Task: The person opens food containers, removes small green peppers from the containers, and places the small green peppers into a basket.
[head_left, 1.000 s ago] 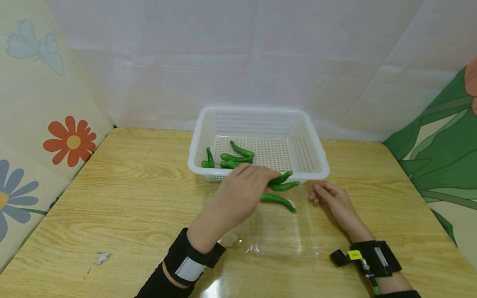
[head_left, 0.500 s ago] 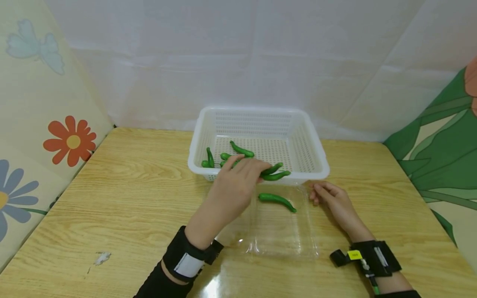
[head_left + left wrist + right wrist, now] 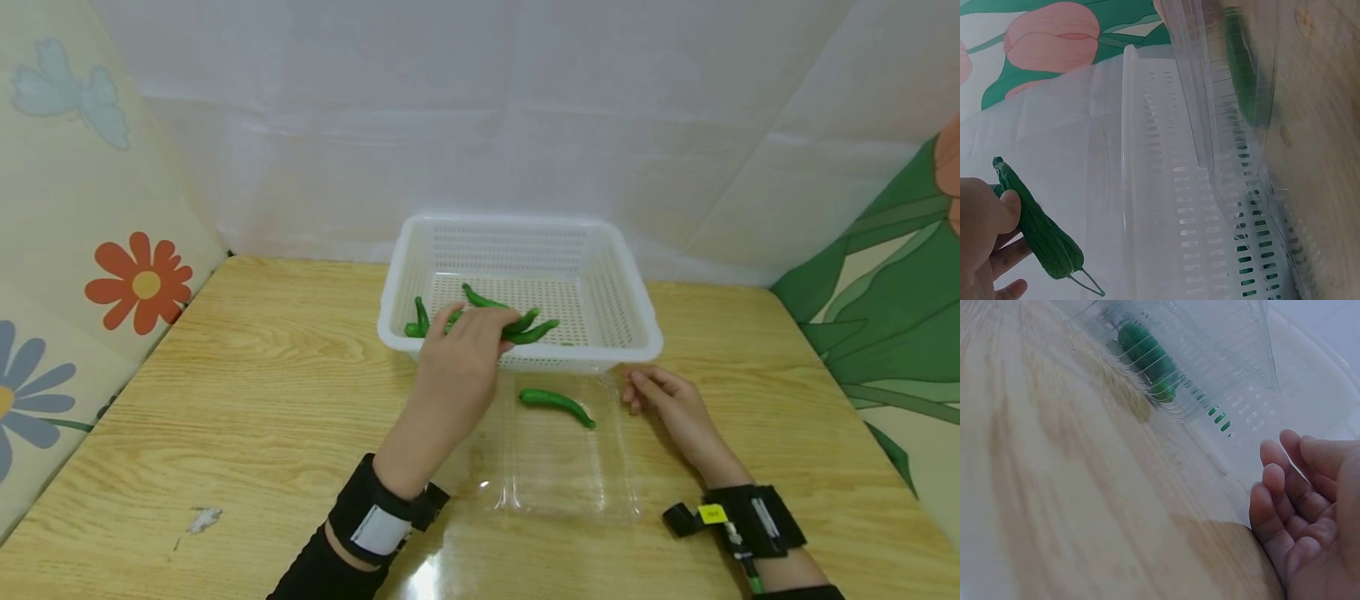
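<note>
My left hand (image 3: 461,367) grips green chili peppers (image 3: 532,331) over the front rim of a white slotted basket (image 3: 645,333); two tips poke out to its right. In the left wrist view the thumb and fingers pinch a pepper (image 3: 1044,231) with a thin loop at its lower end. Several more peppers lie inside the basket, partly behind the hand. A single curved pepper (image 3: 558,403) rests in a clear plastic box (image 3: 570,483) in front of the basket. My right hand (image 3: 678,417) lies beside the box's right edge, fingers loosely curled, holding nothing.
The wooden table (image 3: 262,400) carries the basket at its back, against a white cloth wall (image 3: 480,108). Panels with painted flowers (image 3: 146,285) stand at the left and right. A worn patch (image 3: 205,521) marks the tabletop at the front left.
My left hand has moved left and away from me with the peppers, from over the clear box to over the basket's front rim. The right hand stays where it was.
</note>
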Available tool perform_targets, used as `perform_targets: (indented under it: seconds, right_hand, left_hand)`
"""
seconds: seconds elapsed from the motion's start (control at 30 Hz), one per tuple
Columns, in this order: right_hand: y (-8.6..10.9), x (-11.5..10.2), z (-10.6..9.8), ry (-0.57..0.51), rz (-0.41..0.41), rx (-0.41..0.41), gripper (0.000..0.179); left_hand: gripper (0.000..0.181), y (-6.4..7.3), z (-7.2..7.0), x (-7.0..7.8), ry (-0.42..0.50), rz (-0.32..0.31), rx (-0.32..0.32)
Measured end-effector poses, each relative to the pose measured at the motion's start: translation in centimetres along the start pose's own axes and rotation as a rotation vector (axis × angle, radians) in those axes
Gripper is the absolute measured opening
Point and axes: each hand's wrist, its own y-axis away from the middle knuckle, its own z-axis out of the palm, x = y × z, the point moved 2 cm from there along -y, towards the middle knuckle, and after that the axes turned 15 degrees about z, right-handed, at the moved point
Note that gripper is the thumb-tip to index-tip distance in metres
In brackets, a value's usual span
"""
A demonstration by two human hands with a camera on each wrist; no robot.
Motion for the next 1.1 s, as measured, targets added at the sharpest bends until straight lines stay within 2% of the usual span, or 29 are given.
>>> perform_targets:
  seconds: [0.23,0.37,0.8,1.1]
  right_hand:
    - [0.1,0.2,-0.1,0.054,0.008,0.014,0.033]
    - [0.0,0.2,-0.1,0.065,0.013,0.014,0.033]
    - [-0.1,0.2,0.0,0.018,-0.005,-0.001,0.03]
    - [-0.1,0.1,-0.1,0.024,0.004,-0.003,0.028]
  left_hand:
    - [0.031,0.6,0.7,-0.6,0.019,-0.114,-0.093]
    - [0.032,0.8,1.0,-0.8,0.049,-0.154,-0.123]
    - [0.035,1.0,1.3,-1.1,0.051,-0.208,-0.166]
    - [0.036,1.1,1.4,-1.1,0.076,-0.213,-0.127]
